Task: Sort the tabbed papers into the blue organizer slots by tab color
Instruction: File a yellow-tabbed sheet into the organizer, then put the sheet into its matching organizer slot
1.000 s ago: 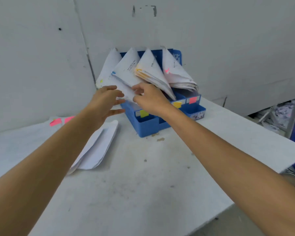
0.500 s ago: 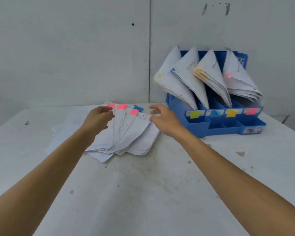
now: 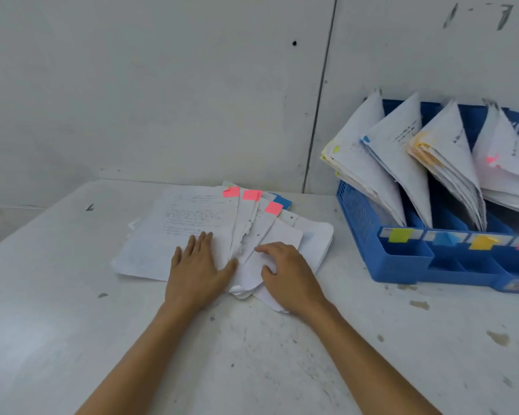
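Observation:
A fanned pile of white tabbed papers point(image 3: 198, 223) lies on the white table point(image 3: 252, 354). Three pink tabs point(image 3: 252, 195) and one blue tab point(image 3: 282, 201) show at the far edges. My left hand point(image 3: 197, 269) lies flat with straight fingers on the near part of the pile. My right hand point(image 3: 288, 272) rests on the lower right sheets with fingers slightly bent; what they touch underneath is hidden. The blue organizer point(image 3: 402, 265) stands at the right, with green, blue, yellow and pink labels on its front and folded papers leaning in each of its slots.
A grey panelled wall point(image 3: 162, 85) rises right behind the table and organizer. Small stains dot the table surface at the right near the organizer's front edge.
Both hands left the organizer's papers and moved left to the loose pile. They now rest low on the sheets. The view has swung left and closer to the pile.

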